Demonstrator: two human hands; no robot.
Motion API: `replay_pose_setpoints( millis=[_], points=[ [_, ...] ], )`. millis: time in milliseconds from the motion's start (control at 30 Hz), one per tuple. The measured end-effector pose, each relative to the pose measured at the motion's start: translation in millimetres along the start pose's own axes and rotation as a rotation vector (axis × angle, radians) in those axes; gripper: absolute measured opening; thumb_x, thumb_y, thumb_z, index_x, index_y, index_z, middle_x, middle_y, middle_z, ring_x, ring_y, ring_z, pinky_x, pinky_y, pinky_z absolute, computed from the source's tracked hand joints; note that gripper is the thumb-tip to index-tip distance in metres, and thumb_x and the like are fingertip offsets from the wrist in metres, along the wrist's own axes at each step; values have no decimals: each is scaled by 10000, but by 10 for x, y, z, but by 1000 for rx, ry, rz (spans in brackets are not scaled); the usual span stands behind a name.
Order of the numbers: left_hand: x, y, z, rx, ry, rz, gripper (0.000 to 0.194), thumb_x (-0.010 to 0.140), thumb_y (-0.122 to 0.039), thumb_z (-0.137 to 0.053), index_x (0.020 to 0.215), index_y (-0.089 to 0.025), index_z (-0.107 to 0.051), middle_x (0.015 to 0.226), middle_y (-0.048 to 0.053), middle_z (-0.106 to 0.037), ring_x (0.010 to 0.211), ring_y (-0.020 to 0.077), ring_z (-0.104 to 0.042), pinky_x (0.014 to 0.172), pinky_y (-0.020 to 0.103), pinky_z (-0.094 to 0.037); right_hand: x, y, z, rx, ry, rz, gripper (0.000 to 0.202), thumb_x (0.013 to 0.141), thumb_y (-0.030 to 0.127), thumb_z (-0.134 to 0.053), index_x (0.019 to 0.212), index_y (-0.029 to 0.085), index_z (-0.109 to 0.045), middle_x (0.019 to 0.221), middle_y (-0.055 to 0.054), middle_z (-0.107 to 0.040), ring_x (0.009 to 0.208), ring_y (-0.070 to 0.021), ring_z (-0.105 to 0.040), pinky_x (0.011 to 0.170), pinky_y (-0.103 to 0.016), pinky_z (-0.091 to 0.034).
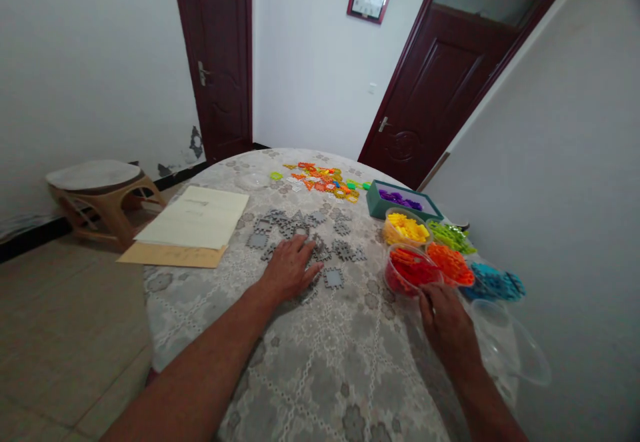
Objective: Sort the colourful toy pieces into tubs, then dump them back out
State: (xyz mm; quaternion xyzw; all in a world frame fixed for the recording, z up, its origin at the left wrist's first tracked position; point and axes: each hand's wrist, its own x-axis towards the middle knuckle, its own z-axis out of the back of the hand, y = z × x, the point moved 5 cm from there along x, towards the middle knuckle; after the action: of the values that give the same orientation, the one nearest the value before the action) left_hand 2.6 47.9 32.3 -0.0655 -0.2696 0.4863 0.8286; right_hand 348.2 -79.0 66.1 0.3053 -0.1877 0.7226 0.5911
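My left hand (pixel 291 269) lies flat, fingers spread, on a scatter of grey puzzle-like pieces (pixel 300 232) in the middle of the round table (pixel 325 375). My right hand (pixel 445 322) rests on the table at the near rim of a clear tub of red pieces (pixel 411 269), fingers touching it. Around that tub stand tubs of orange pieces (pixel 450 262), yellow pieces (pixel 406 227), green pieces (pixel 451 235) and blue pieces (pixel 495 282). A green box with purple pieces (pixel 400 199) sits behind them.
A heap of mixed coloured pieces (pixel 325 181) lies at the far side. Paper sheets and a brown envelope (pixel 193 225) overhang the left edge. An empty clear tub (pixel 510 349) sits at the right edge. A wooden stool (pixel 103 195) stands on the floor to the left.
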Motion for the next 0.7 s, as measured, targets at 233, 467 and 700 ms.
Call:
replay_pose_setpoints(
  millis=[233, 467, 700],
  points=[
    [89, 421, 479, -364, -502, 187, 495, 1079, -493, -360, 1331, -182, -651, 1377, 132, -676, 1352, 253, -587, 1224, 486, -414, 436, 535, 236, 176, 50, -61, 279, 1050, 441, -527, 1013, 219, -692, 1013, -105, -724, 916, -250, -680, 863, -397, -538],
    [47, 701, 494, -649, -528, 420, 600, 1080, -552, -262, 1280, -207, -711, 1316, 101, -729, 1249, 246, -660, 1133, 458, -489, 982, 1318, -482, 1008, 343, -493, 352, 963, 531, -655, 993, 187, -721, 795, -43, -733, 718, -198, -697, 689, -323, -572],
    [49, 860, 357, -606, -547, 477, 706, 1089, -558, -160, 1213, -159, -729, 1227, 137, -767, 1164, 248, -712, 1039, 436, -551, 943, 1580, -1535, 1833, 441, -1184, 54, 908, 193, -699, 916, 144, -676, 726, -40, -742, 565, -138, -695, 524, -215, -592]
  ],
)
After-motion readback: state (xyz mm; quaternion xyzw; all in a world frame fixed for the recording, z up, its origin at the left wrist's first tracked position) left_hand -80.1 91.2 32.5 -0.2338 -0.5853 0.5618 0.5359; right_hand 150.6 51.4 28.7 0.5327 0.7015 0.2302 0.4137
